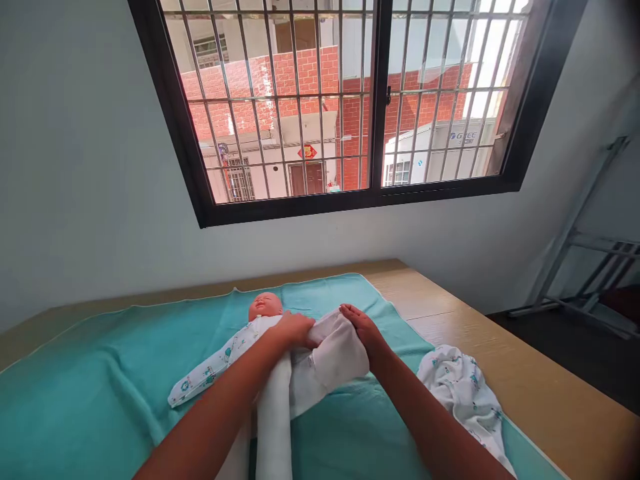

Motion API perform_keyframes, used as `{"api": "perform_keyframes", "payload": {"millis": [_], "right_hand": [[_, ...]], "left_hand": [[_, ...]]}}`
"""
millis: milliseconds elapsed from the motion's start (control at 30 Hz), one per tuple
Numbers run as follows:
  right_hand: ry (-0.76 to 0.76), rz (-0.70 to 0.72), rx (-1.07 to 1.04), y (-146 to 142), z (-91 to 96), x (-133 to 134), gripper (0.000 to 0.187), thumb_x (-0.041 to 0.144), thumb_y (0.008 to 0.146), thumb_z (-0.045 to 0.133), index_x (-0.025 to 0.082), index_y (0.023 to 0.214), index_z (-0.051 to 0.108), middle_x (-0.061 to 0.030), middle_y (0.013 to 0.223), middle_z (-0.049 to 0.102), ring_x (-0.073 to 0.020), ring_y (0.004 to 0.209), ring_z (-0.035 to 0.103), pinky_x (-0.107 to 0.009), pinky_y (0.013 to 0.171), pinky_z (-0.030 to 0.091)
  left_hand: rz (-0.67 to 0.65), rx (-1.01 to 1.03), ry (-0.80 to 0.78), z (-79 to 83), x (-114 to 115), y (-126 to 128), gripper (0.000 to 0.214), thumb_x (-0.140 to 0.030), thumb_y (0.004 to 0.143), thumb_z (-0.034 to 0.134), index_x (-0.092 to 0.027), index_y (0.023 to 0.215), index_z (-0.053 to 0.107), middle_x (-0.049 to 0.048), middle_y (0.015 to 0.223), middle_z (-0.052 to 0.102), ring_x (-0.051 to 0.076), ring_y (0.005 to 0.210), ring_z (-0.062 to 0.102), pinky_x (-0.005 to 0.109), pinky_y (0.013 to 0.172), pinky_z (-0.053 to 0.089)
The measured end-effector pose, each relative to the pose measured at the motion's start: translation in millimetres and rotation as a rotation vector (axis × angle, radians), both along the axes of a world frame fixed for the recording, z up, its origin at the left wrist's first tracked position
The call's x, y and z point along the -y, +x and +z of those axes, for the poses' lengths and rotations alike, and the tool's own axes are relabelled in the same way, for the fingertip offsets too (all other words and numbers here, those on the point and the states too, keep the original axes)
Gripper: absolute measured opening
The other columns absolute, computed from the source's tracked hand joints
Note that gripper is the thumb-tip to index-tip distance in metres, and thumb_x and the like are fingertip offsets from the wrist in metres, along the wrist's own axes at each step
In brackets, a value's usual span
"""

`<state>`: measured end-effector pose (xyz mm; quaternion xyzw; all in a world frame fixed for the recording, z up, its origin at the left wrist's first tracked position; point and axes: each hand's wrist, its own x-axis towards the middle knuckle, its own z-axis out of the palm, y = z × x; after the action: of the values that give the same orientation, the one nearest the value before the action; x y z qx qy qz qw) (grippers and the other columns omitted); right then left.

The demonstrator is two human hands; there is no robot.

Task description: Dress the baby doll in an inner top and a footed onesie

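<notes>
A baby doll point(265, 305) lies on its back on a teal cloth point(125, 373), its head toward the window. A white garment with small teal prints covers it, and one printed sleeve point(203, 379) stretches out to the left. My left hand point(296, 331) is closed on white fabric beside the doll's chest, its fingertips partly hidden in the folds. My right hand point(365, 332) pinches the upper far end of the same plain white fabric point(340, 360), holding it raised to the right of the doll. Whether a doll's arm is inside the fabric is hidden.
The teal cloth covers much of a wooden table point(450, 320). A crumpled white printed garment point(463, 387) lies at the right. Behind the table are a wall and a barred window point(373, 193). A metal frame point(570, 240) stands at the far right.
</notes>
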<state>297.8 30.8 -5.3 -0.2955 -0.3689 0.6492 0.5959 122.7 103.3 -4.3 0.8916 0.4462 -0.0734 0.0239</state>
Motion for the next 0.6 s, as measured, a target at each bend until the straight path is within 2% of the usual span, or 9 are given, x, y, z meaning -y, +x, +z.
{"api": "perform_keyframes", "payload": {"millis": [100,233,300,367,467,533,600], "right_hand": [[-0.007,0.033,-0.016,-5,0.1,2,0.032,0.044,0.070,0.074,0.021,0.077,0.053,0.0046,0.064,0.053,-0.0110,0.055,0.047,-0.025,0.055,0.039],[-0.012,0.121,0.025,-40,-11.3,16,0.031,0.042,0.070,0.073,0.022,0.084,0.054,0.0021,0.071,0.056,-0.0131,0.062,0.052,-0.026,0.058,0.041],[0.030,0.185,0.100,-60,-22.3,25,0.033,0.034,0.068,0.073,0.024,0.092,0.053,0.0013,0.078,0.056,-0.0147,0.067,0.054,-0.027,0.060,0.041],[0.128,0.203,0.247,-75,-34.1,32,0.044,0.023,0.065,0.070,0.028,0.105,0.051,0.0017,0.080,0.055,-0.0158,0.070,0.053,-0.028,0.062,0.041],[0.381,0.053,0.650,-85,-49.2,40,0.055,0.010,0.066,0.056,0.031,0.116,0.050,0.0002,0.081,0.053,-0.0184,0.074,0.051,-0.032,0.067,0.042],[0.555,-0.124,0.956,-86,-57.5,43,0.051,0.007,0.068,0.050,0.029,0.113,0.054,-0.0046,0.091,0.056,-0.0226,0.085,0.051,-0.037,0.077,0.042],[0.628,-0.254,1.163,-84,-65.1,43,0.041,0.006,0.068,0.049,0.025,0.103,0.057,-0.0087,0.100,0.058,-0.0257,0.092,0.050,-0.040,0.081,0.040]], "left_hand": [[0.051,0.009,0.054,-3.0,-2,-3,0.048,-0.061,0.073,0.058,-0.019,0.094,0.068,0.0111,0.094,0.071,0.027,0.084,0.065,0.035,0.077,0.047],[0.141,0.059,0.140,-12.9,-4,8,0.028,-0.036,0.087,0.048,-0.019,0.101,0.065,0.0109,0.101,0.069,0.025,0.090,0.064,0.034,0.079,0.046],[0.163,0.086,0.151,-9.2,-11,9,0.024,-0.024,0.086,0.046,-0.021,0.101,0.065,0.0079,0.103,0.070,0.022,0.091,0.064,0.031,0.078,0.046],[0.171,0.106,0.160,1.7,-18,0,0.025,-0.018,0.084,0.046,-0.022,0.097,0.066,0.0060,0.102,0.070,0.020,0.090,0.064,0.029,0.077,0.046],[0.179,0.118,0.196,21.5,-22,-25,0.025,-0.011,0.080,0.047,-0.020,0.090,0.068,0.0067,0.098,0.070,0.021,0.086,0.064,0.030,0.076,0.045],[0.202,0.129,0.239,30.2,-19,-40,0.027,-0.010,0.080,0.046,-0.021,0.091,0.068,0.0075,0.098,0.069,0.022,0.086,0.063,0.032,0.076,0.044],[0.231,0.153,0.289,33.1,-14,-50,0.031,-0.011,0.082,0.043,-0.023,0.098,0.066,0.0068,0.100,0.068,0.022,0.089,0.062,0.032,0.079,0.043]]}}
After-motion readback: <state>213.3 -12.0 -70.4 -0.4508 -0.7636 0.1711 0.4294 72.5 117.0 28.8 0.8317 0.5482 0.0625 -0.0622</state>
